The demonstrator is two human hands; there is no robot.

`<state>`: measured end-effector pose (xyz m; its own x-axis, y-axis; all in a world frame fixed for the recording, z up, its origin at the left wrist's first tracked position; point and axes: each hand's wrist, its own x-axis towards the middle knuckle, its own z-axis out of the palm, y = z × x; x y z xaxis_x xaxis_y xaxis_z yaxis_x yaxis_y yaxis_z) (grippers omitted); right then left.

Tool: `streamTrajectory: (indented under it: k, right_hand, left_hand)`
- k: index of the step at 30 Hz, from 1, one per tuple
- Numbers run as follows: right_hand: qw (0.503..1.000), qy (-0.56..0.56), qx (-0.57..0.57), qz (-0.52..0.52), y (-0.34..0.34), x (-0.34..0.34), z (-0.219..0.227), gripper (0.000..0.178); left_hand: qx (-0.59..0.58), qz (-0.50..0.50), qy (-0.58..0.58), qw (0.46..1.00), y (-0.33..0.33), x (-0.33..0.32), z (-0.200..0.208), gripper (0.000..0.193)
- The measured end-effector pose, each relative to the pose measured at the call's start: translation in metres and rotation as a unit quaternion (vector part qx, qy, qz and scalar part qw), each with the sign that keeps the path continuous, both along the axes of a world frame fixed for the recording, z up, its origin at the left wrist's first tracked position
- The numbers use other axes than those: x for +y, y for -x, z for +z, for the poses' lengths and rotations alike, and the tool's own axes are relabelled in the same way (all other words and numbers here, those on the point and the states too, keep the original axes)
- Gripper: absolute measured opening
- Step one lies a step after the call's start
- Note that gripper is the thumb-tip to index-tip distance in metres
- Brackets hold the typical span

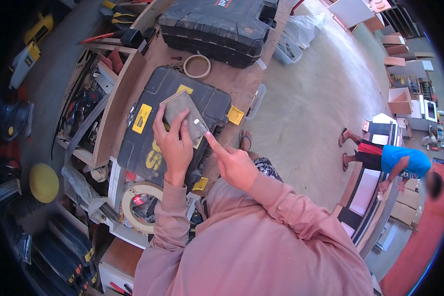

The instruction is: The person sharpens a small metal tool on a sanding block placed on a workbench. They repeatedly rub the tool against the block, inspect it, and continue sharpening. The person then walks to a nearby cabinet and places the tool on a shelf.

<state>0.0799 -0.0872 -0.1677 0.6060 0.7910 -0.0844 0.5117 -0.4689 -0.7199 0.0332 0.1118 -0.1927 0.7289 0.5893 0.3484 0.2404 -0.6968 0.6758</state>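
Counting from the left, I see one yellow disc (44,183), then one wooden tray (126,103) of mixed tools. One large pale ring (126,204) lies below the lower edge of a black case (139,148) on the workbench (246,81). That case bears one gray slab's worth of work: the gray slab (182,109) is over its right half, toward the right edge; whether it touches the lid I cannot tell. Its long axis slants from upper left to lower right, the pale short end pointing upper left.

My view shows two hands: the left hand (175,145) has its fingers spread along the slab's left side. One tape roll (197,77) sits beyond the case's upper edge, beside a second black case (209,29). Two yellow latches (235,115) line the first case's right edge. The right hand (236,166) extends its forefinger at the slab's lower end; I cannot tell whether it pinches anything. Far right, one person (399,159) bends forward.
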Motion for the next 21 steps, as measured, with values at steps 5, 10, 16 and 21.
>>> streamTrajectory:
  k: [5, 10, 16, 21]
  right_hand:
    - [1.0, 0.007, 0.007, -0.01, 0.0, 0.004, 0.0, 0.08]
    - [1.0, 0.004, 0.014, -0.01, -0.001, 0.007, 0.0, 0.082]
    - [0.999, 0.015, 0.039, -0.01, -0.003, 0.008, -0.001, 0.087]
    - [0.999, -0.008, 0.036, -0.017, -0.003, 0.008, -0.003, 0.085]
  left_hand:
    - [-0.031, -0.017, -0.012, 0.999, 0.004, 0.001, -0.006, 0.031]
    - [0.011, -0.023, -0.077, 0.997, 0.008, 0.0, -0.004, 0.038]
    - [0.021, -0.027, -0.091, 0.995, 0.007, -0.005, 0.002, 0.042]
    - [0.027, -0.047, -0.081, 0.995, 0.009, -0.006, 0.007, 0.032]
